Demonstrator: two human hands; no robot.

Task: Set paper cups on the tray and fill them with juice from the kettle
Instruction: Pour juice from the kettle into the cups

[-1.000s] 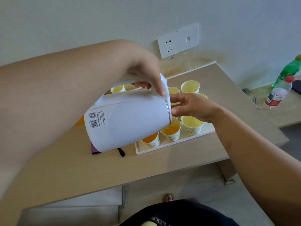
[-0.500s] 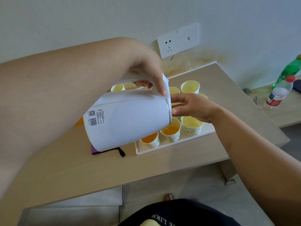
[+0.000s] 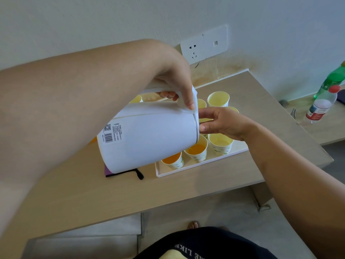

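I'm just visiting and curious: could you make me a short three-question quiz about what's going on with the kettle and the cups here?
1. True or false: the white kettle stands upright on the desk.
2. Which hand grips the kettle's handle? A) left hand B) right hand
3. In the tray's row nearest the person, how many paper cups clearly hold deep orange juice?

Key
1. False: it is lifted and tipped towards the cups.
2. A. The right hand rests its fingers at the kettle's mouth.
3. Two: the front left cup and the middle front cup. The front right cup looks pale inside.
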